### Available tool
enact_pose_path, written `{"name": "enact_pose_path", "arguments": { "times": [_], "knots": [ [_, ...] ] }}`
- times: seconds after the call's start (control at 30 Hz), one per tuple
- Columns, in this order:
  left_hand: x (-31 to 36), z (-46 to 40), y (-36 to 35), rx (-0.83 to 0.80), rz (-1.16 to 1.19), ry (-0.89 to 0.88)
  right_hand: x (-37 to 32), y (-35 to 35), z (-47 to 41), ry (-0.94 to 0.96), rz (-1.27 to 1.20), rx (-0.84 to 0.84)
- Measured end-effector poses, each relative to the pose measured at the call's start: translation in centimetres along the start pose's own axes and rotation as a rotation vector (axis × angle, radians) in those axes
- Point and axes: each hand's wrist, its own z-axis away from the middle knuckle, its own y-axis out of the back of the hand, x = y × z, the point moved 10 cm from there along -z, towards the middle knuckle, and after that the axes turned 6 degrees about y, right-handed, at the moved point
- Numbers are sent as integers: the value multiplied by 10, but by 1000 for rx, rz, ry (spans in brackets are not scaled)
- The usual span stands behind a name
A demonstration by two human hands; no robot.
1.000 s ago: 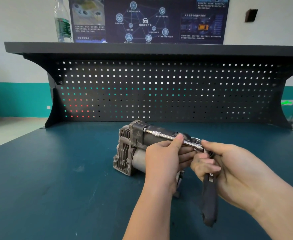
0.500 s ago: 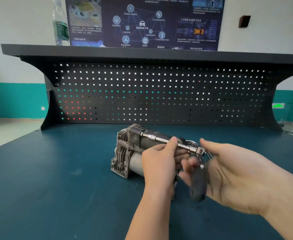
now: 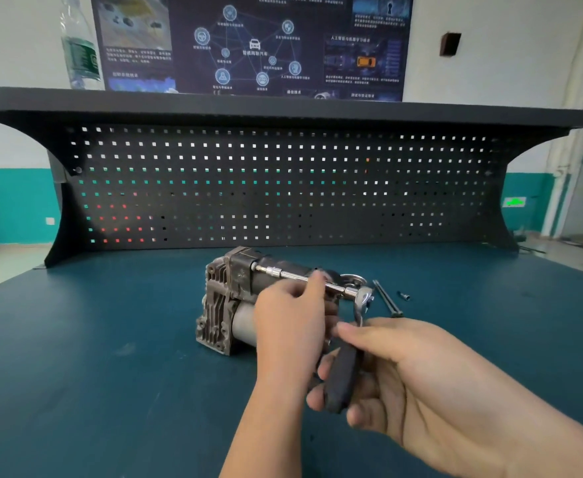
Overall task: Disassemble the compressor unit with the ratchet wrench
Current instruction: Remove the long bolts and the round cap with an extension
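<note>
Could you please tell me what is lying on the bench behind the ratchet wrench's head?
Behind the ratchet wrench head, a long dark bolt and a small bit lie on the bench. The right hand covers the bench nearer the camera.

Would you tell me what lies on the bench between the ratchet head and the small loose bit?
A long dark bolt lies there, head view.

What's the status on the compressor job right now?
Left hand steadies extension bar; right hand grips ratchet wrench. Socket on compressor unit. Loose bolt beside, nothing blocking.
</note>
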Motion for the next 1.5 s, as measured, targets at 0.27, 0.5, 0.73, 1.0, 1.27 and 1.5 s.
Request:
{"name": "enact_pose_path", "arguments": {
  "times": [0.27,0.5,0.73,1.0,1.27,1.5],
  "knots": [
    [56,22,-26,-244,-779,-1015,-24,5,-2,140,-112,-13],
    [73,34,-37,8,-811,-1280,-30,-3,-2,200,-68,-24],
    [68,47,-29,158,-735,-1425,6,32,-1,154,335,96],
    [60,30,-18,17,-607,-1071,2,67,-3,279,853,283],
    [-61,24,-21,-302,408,505,-25,87,-5,499,1403,355],
    [-41,19,-30,-316,345,458,-60,88,-15,948,1615,422]
  ]
}}
